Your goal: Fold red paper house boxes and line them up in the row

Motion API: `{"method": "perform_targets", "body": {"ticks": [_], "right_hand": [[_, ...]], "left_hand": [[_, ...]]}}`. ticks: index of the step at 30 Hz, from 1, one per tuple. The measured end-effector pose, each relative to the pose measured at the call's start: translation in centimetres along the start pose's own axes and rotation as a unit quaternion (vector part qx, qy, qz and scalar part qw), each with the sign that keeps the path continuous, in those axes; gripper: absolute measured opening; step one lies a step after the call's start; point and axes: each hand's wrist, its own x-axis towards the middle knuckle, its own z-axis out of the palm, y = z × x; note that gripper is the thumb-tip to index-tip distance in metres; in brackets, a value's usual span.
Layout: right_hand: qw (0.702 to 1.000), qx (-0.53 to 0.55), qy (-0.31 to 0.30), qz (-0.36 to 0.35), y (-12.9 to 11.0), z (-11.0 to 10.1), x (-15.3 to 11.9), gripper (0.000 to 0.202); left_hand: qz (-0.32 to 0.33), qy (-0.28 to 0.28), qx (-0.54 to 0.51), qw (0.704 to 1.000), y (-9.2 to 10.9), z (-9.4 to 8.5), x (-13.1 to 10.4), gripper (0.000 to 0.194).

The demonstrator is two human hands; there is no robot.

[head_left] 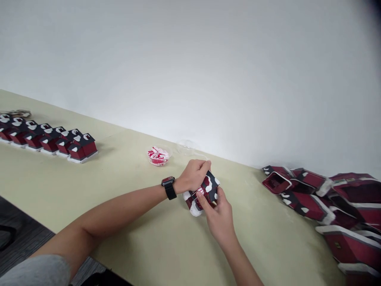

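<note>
Both hands hold a small model house with a dark roof, red walls and white snow-like patches, tilted above the table. My left hand, a black watch on its wrist, is closed over the house's far side. From the near right my right hand grips it, the thumb pressed against the front. Near that thumb shows a small red-and-white striped piece. Part of the house is hidden behind my fingers. Beyond my left hand stands a clear bowl of red-and-white pieces.
On the left of the pale table, several similar houses stand upright in a row. More houses lie heaped on their sides at the right. A clear plastic lid lies near the white wall.
</note>
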Motion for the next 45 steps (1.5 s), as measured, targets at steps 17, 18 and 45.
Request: {"method": "perform_targets", "body": {"ticks": [17,18,45], "right_hand": [[0.993,-0.111,-0.031,-0.016,1.2,0.2,-0.1,0.066],[0.993,-0.092,-0.073,-0.015,1.5,0.4,-0.2,0.07],[0.979,-0.171,-0.107,-0.009,2.5,-0.1,-0.2,0.056]], "left_hand": [[0.016,-0.143,0.211,0.967,2.5,-3.0,-3.3,0.056],[0.011,-0.159,0.208,0.965,1.8,-4.0,-3.7,0.055],[-0.124,-0.014,0.535,0.835,-11.6,-34.9,-8.3,0.052]]}}
